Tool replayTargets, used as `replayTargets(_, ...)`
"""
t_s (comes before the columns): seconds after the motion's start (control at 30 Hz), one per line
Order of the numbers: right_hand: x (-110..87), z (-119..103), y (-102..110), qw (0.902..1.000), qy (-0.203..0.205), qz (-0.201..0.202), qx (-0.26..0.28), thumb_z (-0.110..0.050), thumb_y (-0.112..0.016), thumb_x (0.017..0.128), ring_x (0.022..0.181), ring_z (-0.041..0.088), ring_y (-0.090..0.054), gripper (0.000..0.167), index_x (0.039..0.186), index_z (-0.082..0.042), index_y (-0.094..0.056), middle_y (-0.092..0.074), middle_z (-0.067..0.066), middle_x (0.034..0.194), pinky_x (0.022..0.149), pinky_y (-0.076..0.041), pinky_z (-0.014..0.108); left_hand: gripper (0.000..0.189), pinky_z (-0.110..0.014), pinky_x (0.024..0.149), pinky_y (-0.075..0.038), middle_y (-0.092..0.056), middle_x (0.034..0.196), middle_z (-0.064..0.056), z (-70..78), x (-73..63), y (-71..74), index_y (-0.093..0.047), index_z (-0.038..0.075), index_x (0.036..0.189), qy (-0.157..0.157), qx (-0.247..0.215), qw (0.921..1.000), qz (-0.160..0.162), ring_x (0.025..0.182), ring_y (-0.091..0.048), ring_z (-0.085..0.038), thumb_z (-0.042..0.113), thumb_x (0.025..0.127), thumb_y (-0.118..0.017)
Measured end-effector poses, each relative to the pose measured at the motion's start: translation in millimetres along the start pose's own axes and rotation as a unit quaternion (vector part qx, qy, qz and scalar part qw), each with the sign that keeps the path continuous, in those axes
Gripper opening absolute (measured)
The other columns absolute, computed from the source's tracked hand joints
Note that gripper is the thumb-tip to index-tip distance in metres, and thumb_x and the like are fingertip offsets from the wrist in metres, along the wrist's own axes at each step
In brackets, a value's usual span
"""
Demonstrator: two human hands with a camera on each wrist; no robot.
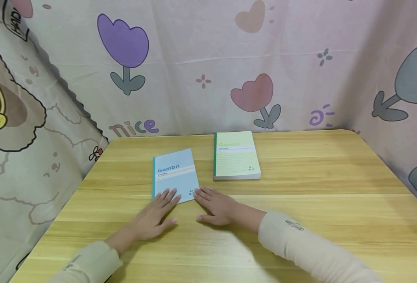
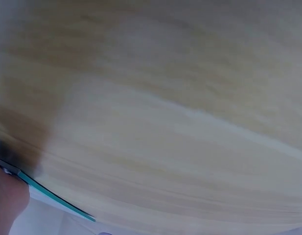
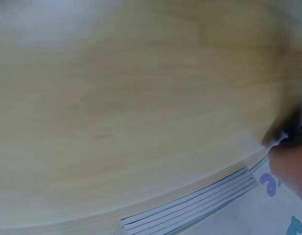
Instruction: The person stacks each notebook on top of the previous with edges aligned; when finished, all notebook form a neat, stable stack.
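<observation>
A blue notebook (image 1: 174, 173) marked "Gambit" lies slightly turned on the table, its blue spine to the left. On its lower left part rest the fingers of my left hand (image 1: 152, 218), nearly straight, with the thumb spread on the table. My right hand (image 1: 219, 207) lies palm down, its fingertips touching the notebook's lower right corner. Behind and to the right sits a pile of pale green notebooks (image 1: 237, 157) with a dark green spine; several stacked edges (image 3: 190, 205) show in the right wrist view. Only part of the left hand (image 2: 9, 200) shows in the left wrist view, beside a teal notebook spine (image 2: 58, 196).
The light wood table (image 1: 321, 177) reaches back to a patterned curtain (image 1: 180, 47) with tulips and hearts. More patterned cloth (image 1: 21, 165) hangs along the left side and the right side.
</observation>
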State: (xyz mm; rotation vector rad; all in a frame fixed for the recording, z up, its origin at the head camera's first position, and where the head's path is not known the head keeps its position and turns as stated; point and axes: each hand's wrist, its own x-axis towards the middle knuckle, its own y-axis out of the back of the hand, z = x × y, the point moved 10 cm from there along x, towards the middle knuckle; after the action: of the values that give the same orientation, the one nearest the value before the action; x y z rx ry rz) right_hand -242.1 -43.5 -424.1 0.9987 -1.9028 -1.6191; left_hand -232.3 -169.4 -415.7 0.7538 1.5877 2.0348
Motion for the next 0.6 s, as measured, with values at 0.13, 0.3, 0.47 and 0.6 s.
replayTargets(0.13,-8.2,2.0,1.3,0.9999,0.006,0.008,0.005,-0.050,-0.035,0.096,0.145,0.023,-0.009,0.069,0.149,-0.008,-0.017,-0.013,0.007,0.156,0.118,-0.014,0.037,0.065,-0.017,0.112,0.015,-0.022,0.153,-0.015,7.9,3.2,-1.4,-0.026,0.009,0.147,-0.010,-0.001,0.9999,-0.009,0.139,-0.021,-0.039,0.039,0.093,-0.049)
replayTargets(0.3,-17.8,4.0,2.9,0.9996,0.006,0.013,0.023,-0.048,-0.037,0.096,0.145,0.024,-0.010,0.069,0.148,-0.007,-0.018,-0.014,0.008,0.156,0.117,-0.015,0.038,0.066,-0.016,0.111,0.015,-0.021,0.153,-0.017,16.5,5.9,-2.6,-0.026,0.007,0.146,-0.019,-0.007,0.9997,-0.012,0.139,-0.021,-0.040,0.038,0.093,-0.050)
replayTargets(0.47,-21.4,3.9,6.6,0.9996,0.007,0.017,0.022,-0.047,-0.038,0.096,0.144,0.025,-0.013,0.067,0.148,-0.007,-0.021,-0.018,0.009,0.155,0.117,-0.016,0.039,0.066,-0.017,0.113,0.013,-0.024,0.152,-0.018,21.3,7.0,-1.1,-0.028,0.005,0.145,-0.027,-0.004,0.9996,0.003,0.138,-0.023,-0.040,0.037,0.092,-0.050)
replayTargets(0.6,-18.1,-0.6,28.5,0.9934,0.019,0.112,0.012,-0.036,-0.043,0.097,0.137,0.029,-0.032,0.056,0.141,-0.001,-0.036,-0.038,0.015,0.146,0.113,-0.027,0.040,0.063,-0.037,0.118,-0.011,-0.029,0.148,-0.023,17.5,8.4,13.5,-0.029,0.002,0.144,-0.010,0.020,0.9971,0.073,0.134,-0.030,-0.042,0.038,0.095,-0.045)
